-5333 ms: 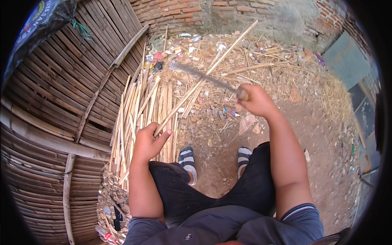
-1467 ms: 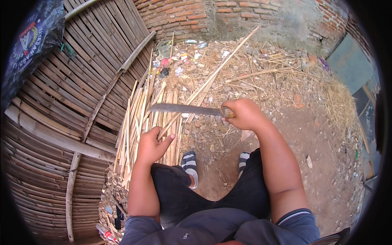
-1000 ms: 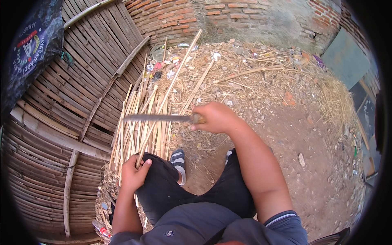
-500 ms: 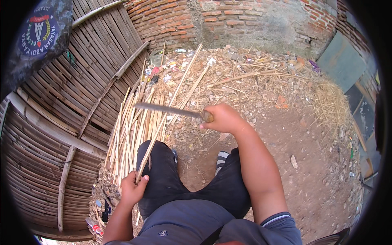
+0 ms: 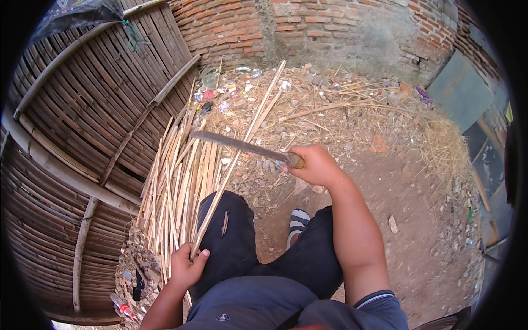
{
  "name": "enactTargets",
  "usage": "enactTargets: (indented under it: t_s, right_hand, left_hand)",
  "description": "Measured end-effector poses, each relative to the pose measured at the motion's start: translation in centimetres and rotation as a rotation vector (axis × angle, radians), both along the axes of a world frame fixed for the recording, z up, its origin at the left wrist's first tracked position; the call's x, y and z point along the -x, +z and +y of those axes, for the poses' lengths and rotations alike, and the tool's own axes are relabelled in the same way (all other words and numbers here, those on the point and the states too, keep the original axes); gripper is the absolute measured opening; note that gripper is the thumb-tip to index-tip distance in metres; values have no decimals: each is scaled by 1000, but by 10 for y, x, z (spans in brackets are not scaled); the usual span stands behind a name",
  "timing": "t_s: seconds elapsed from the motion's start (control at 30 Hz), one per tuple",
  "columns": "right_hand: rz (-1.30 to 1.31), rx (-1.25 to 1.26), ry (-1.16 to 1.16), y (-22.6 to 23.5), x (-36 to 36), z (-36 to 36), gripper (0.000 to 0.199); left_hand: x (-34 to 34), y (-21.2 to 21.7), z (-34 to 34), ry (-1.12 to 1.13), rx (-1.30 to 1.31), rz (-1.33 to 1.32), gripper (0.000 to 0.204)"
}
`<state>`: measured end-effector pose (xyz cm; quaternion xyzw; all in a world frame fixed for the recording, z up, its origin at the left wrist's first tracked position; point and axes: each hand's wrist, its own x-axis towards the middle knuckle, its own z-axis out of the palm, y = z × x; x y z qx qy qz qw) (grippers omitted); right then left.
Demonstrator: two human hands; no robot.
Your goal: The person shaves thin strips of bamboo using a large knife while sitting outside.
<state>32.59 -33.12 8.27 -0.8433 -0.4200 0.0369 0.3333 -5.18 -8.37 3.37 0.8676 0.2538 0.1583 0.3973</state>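
Observation:
My left hand [image 5: 187,265] is closed round the near end of a long, pale bamboo strip [image 5: 219,192]. The strip slants up and away to the right, past my left knee, its far end over the littered ground. In my right hand [image 5: 316,166] is the wooden handle of a machete [image 5: 242,145]. Its dark blade points left, crossing over the strip in this view; whether they touch I cannot tell. Beside my left leg lies a pile of split bamboo strips [image 5: 175,190], several of them overlapping, running away from me.
A bamboo-slat wall [image 5: 104,93] stands close on the left, a brick wall [image 5: 319,33] at the back. Straw and rubbish cover the far ground, with a straw heap [image 5: 443,143] at the right. Grey panels [image 5: 461,87] lean behind it. A plastic bottle [image 5: 122,304] lies lower left.
My right hand and the machete have shifted right and slightly down. The strip's far end has swung a little right, and my left hand has moved slightly right and down with it.

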Motion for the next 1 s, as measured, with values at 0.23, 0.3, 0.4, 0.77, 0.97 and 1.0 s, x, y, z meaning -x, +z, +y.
enactTargets:
  t_s: [0.23,0.3,0.4,0.77,0.97,1.0]
  right_hand:
    - [-220,70,247,-1,29,17,28]
    - [-139,106,211,3,25,19,28]
    - [-16,68,7,5,-6,15,30]
    - [-197,209,328,-11,10,69,31]
    - [-10,123,182,0,-3,76,31]
    - [2,97,97,-4,-15,71,33]
  left_hand:
    - [-8,9,3,7,7,29,28]
    - [-5,13,4,11,-11,40,29]
    - [-1,12,13,33,-37,47,29]
    - [11,-6,34,107,-28,74,30]
    - [16,-17,40,127,-104,73,31]
    - [10,-14,39,119,-140,92,31]
